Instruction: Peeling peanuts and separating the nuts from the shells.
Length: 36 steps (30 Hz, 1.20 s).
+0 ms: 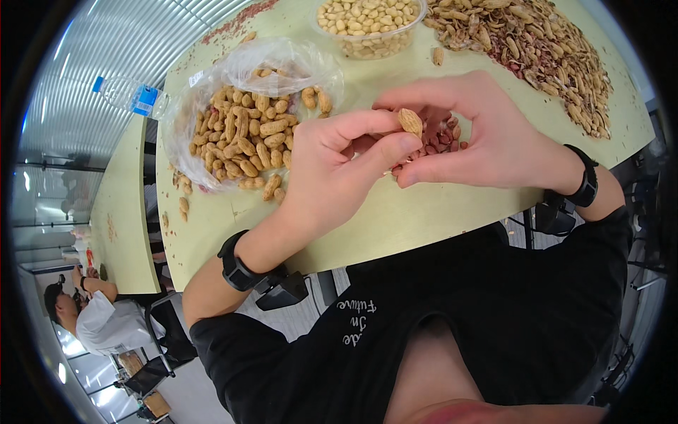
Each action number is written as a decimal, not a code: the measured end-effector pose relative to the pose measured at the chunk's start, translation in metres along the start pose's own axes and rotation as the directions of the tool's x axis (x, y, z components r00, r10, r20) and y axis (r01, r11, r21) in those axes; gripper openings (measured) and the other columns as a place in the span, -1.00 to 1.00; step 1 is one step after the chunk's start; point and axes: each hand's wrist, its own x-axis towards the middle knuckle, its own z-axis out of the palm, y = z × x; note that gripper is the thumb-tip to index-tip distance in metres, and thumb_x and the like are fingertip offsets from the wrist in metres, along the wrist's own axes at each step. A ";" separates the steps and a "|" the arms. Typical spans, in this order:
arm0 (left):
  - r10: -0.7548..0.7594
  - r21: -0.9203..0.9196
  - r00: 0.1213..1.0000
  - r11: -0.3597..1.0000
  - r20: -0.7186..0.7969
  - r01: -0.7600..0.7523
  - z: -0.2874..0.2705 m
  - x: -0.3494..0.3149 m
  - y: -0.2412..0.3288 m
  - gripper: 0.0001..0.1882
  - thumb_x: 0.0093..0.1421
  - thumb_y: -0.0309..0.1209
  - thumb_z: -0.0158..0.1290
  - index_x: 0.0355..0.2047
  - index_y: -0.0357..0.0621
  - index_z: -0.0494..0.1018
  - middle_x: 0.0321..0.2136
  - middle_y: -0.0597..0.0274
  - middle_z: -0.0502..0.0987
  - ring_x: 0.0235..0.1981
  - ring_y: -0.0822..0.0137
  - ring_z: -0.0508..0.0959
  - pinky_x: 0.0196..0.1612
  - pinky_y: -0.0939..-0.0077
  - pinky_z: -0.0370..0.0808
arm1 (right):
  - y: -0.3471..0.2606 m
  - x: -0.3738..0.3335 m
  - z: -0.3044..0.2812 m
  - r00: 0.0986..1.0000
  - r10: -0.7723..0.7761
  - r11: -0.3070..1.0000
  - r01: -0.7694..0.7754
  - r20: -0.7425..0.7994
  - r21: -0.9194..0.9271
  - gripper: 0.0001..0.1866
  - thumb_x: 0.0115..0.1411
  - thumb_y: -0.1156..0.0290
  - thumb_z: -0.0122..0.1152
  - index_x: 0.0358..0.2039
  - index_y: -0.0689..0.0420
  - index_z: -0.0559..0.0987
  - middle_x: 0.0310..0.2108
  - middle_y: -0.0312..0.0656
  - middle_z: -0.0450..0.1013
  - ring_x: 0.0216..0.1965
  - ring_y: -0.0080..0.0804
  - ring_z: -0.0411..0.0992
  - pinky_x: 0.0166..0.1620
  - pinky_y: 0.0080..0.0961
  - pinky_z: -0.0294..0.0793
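While working over a pale green worktop, has a clear bottle by the left edge, then a clear plastic bag heaped with unshelled peanuts, and a few loose ones beside it. Has a clear tub full of pale kernels near the middle of the far edge.

Holds a single peanut over the middle of the worktop, between tub and near edge. Slants its long axis, aiming one end at the far edge with a lean to the left, the other at the near edge and slightly rightward. Clamps it between thumb and forefinger of the left hand, right at the tips. Shows most of its shell above the thumb: tan, ridged, whole on the visible side.

Frames red-skinned kernels just right of the peanut, inside the arch of the right hand; cannot tell whether cradled in the palm or lying lower. Spreads the right thumb and fingers well apart, bringing the forefinger close behind the left fingers. Has empty shells heaped from the far edge toward the right edge, brown and tan, mixed with reddish skins.
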 end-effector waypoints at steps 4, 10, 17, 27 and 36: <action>0.141 0.366 0.989 0.918 0.055 -0.151 0.001 -0.006 0.011 -0.91 0.25 -0.64 0.17 -0.24 -0.41 0.57 -0.39 0.20 0.64 -0.42 0.50 0.59 -0.37 0.68 0.49 | 0.000 -0.002 0.000 0.998 -0.009 0.996 0.014 0.064 -0.085 -0.41 0.00 0.39 0.57 0.07 0.21 0.61 -0.35 -0.20 0.62 -0.51 -0.53 0.51 -0.41 -0.65 0.47; 0.418 0.424 0.905 0.808 0.076 -0.409 0.006 -0.004 0.010 -0.90 0.16 -0.65 0.24 -0.30 -0.41 0.59 -0.47 0.21 0.59 -0.56 0.55 0.45 -0.49 0.70 0.32 | 0.001 -0.006 0.000 0.970 -0.241 0.916 0.239 0.036 -0.323 -0.37 -0.01 0.28 0.57 0.09 0.21 0.60 -0.49 -0.15 0.56 -0.55 -0.34 0.51 -0.44 -0.55 0.45; 0.384 0.436 0.922 0.824 0.042 -0.362 0.011 -0.008 0.017 -0.92 0.13 -0.59 0.27 -0.34 -0.30 0.62 -0.53 0.19 0.60 -0.58 0.43 0.55 -0.50 0.59 0.43 | 0.001 -0.011 0.002 0.962 -0.274 0.901 0.264 0.021 -0.344 -0.37 0.00 0.26 0.56 0.08 0.24 0.60 -0.47 -0.14 0.59 -0.56 -0.26 0.54 -0.47 -0.49 0.46; 0.128 0.068 0.992 0.990 -0.018 -0.126 0.007 -0.005 0.006 -0.89 0.28 -0.53 0.19 -0.27 -0.37 0.61 -0.47 0.18 0.63 -0.49 0.49 0.57 -0.43 0.59 0.48 | -0.002 -0.002 -0.001 0.988 -0.149 0.946 0.155 0.044 -0.285 -0.48 0.06 0.34 0.52 0.04 0.21 0.60 -0.32 -0.13 0.62 -0.39 -0.25 0.61 -0.31 -0.48 0.55; -0.053 -0.283 0.993 0.956 0.109 0.083 0.001 0.001 0.002 -0.82 0.35 -0.51 0.12 -0.12 -0.40 0.57 -0.29 0.14 0.63 -0.34 0.42 0.62 -0.30 0.56 0.55 | 0.004 0.002 -0.017 0.903 -0.428 0.792 0.399 0.046 -0.463 -0.50 -0.02 0.40 0.56 -0.03 0.20 0.63 -0.21 -0.16 0.62 -0.31 -0.29 0.57 -0.27 -0.48 0.52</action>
